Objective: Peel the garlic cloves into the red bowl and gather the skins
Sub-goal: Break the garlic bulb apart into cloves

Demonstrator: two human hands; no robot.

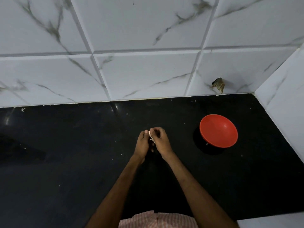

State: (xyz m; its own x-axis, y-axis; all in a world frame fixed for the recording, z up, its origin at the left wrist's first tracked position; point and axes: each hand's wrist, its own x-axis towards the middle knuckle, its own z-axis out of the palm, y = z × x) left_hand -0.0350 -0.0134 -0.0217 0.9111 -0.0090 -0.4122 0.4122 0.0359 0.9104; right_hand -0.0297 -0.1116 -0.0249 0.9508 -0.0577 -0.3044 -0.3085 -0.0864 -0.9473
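Note:
Both hands meet over the middle of the black counter. My left hand and my right hand pinch a small pale garlic clove between their fingertips, and a strip of papery skin hangs from it. Most of the clove is hidden by my fingers. The red bowl stands on the counter to the right of my hands, a hand's width or more away, and looks empty inside.
White marble-patterned wall tiles rise behind the counter and along its right side. A dark hole or chipped patch marks the wall above the bowl. Small pale flecks lie scattered on the counter.

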